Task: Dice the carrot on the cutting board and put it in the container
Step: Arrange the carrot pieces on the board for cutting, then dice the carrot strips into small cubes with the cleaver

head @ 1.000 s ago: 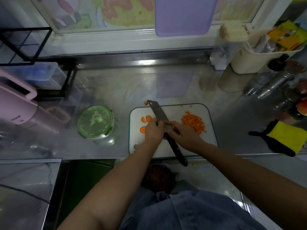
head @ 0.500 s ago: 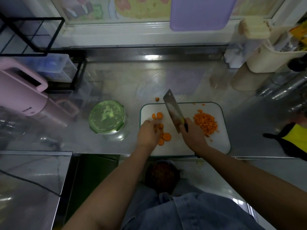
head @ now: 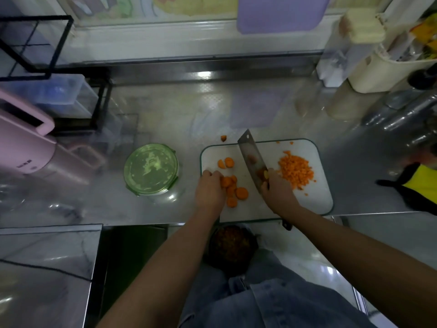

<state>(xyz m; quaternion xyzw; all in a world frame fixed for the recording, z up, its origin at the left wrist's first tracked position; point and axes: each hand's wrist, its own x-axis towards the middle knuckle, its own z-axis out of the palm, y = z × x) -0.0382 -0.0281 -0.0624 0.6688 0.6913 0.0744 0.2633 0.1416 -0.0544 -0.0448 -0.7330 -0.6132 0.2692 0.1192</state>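
Note:
A white cutting board (head: 316, 200) lies on the steel counter. A heap of diced carrot (head: 296, 171) sits on its right half. Round carrot slices (head: 236, 191) lie on its left half, with two more slices (head: 225, 163) farther back. My left hand (head: 209, 189) rests fingers-down on the nearer slices. My right hand (head: 276, 189) grips a cleaver (head: 251, 157), blade tilted up and pointing away between slices and dice. The round container with a green lid (head: 150, 169) stands left of the board, lid on.
One carrot bit (head: 223, 138) lies on the counter behind the board. A pink appliance (head: 26, 143) and black rack (head: 35, 43) stand at left. Jars, bottles and a cream bin (head: 378, 74) crowd the back right. A yellow-black cloth (head: 418, 185) lies at right.
The cleaver went from lying flat under both hands to raised in my right hand. My left hand moved onto the slices, which now lie gathered at the board's left front.

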